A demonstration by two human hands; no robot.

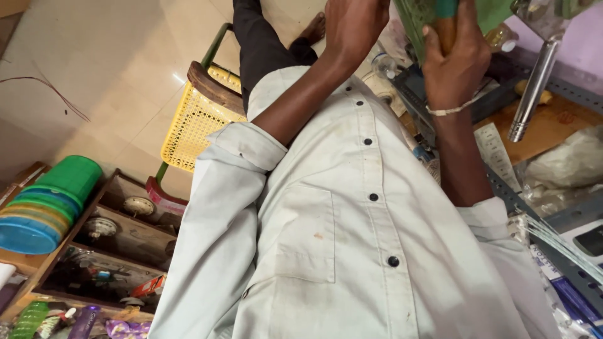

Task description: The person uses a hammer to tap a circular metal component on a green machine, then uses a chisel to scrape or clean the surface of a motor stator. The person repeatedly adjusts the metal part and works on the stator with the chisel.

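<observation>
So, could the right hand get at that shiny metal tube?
Probably yes: the metal tube sits close beside the right hand, with nothing between them. But that hand is closed around a wooden handle, so it would likely have to let go first.

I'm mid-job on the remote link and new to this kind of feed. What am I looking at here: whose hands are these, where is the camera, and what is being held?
There is one view, from a camera worn on a person's head, looking down their pale buttoned shirt. No machine is involved, only two bare hands raised near the top edge. The right hand, with a thread band at its wrist, grips a wooden-handled tool against a green board. The left hand is beside it; what it holds is cut off. A metal tube hangs over a cluttered workbench. A yellow chair and a wooden shelf with green containers stand on the other side.
</observation>
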